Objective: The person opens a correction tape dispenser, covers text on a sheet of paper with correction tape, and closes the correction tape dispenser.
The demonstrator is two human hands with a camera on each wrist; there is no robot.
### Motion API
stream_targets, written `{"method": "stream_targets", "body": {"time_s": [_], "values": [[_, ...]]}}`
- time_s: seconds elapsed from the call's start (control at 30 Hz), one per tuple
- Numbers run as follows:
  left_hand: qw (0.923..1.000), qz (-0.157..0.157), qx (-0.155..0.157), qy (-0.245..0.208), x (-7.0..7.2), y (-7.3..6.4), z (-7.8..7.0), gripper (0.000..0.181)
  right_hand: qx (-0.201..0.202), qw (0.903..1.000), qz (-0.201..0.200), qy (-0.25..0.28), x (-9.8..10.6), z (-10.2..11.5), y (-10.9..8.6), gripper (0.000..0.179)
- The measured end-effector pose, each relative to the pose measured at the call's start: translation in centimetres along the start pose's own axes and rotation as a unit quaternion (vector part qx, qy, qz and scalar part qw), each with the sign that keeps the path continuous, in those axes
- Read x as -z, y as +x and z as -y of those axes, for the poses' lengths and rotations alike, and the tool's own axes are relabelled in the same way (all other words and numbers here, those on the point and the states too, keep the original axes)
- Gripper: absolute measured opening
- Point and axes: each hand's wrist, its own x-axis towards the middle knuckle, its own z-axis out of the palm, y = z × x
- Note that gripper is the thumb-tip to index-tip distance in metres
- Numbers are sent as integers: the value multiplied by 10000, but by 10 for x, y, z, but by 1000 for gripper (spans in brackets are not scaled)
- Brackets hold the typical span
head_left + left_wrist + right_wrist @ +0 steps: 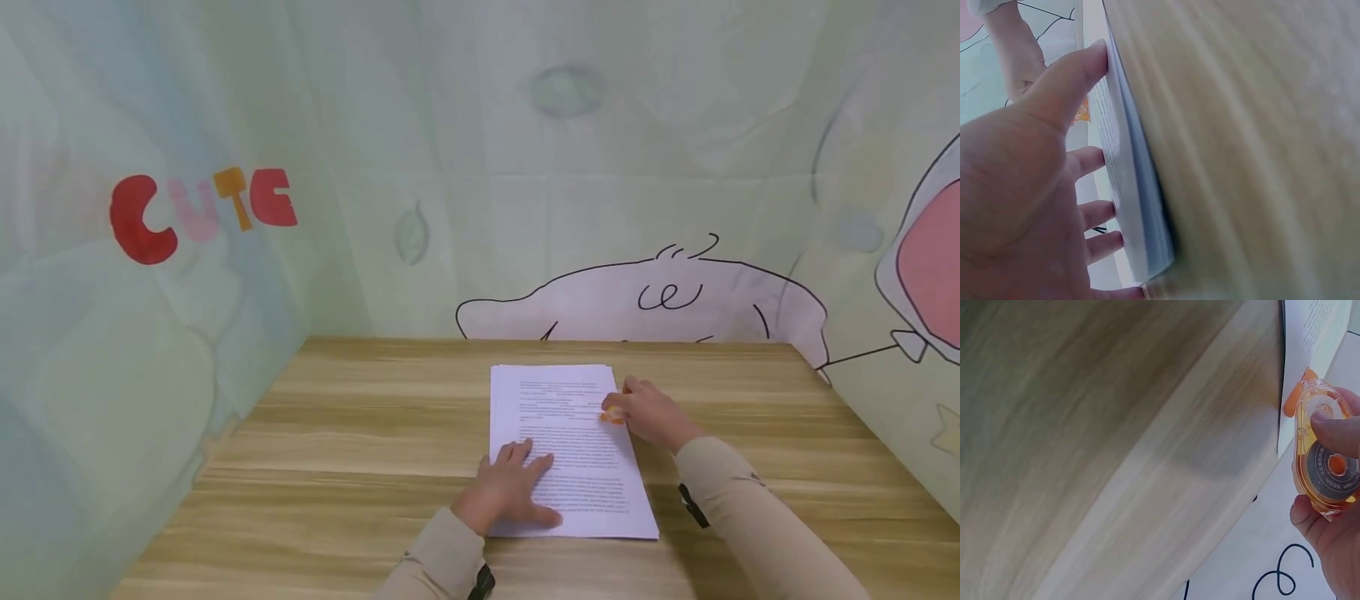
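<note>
A stack of printed paper (570, 458) lies on the wooden table. Across its lower left part my left hand (513, 487) is spread, its straight fingers resting on the top sheet. The left wrist view shows the thumb and fingertips of that hand (1035, 169) touching the paper (1113, 131). At the upper right edge of the stack, my right hand (651, 412) pinches an orange correction tape dispenser (612, 414). In the right wrist view, the clear-bodied correction tape (1329, 450) has a dark round reel inside, and its orange tip end is at the sheet.
The light wood table (360, 442) extends around the paper on all sides. Behind it hangs a pale green printed curtain (390, 167) with coloured letters at the left and a cartoon outline at the back. Dark bands sit at both wrists.
</note>
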Motion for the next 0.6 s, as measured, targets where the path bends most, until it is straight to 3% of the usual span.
{"method": "stream_targets", "body": {"time_s": [0.33, 0.47, 0.6], "values": [[10000, -48, -30, 37, -1, 0, -1, 80, -162, 9997, -66, 158, 4, -10, -11, 14], [10000, -35, 25, -21, 0, -2, -1, 80, -441, 9961, 33, 762, 5, -12, -12, 18], [9999, -29, -18, -111, 2, -2, 0, 80, -957, 9828, -108, 1578, 10, -14, -10, 26]]}}
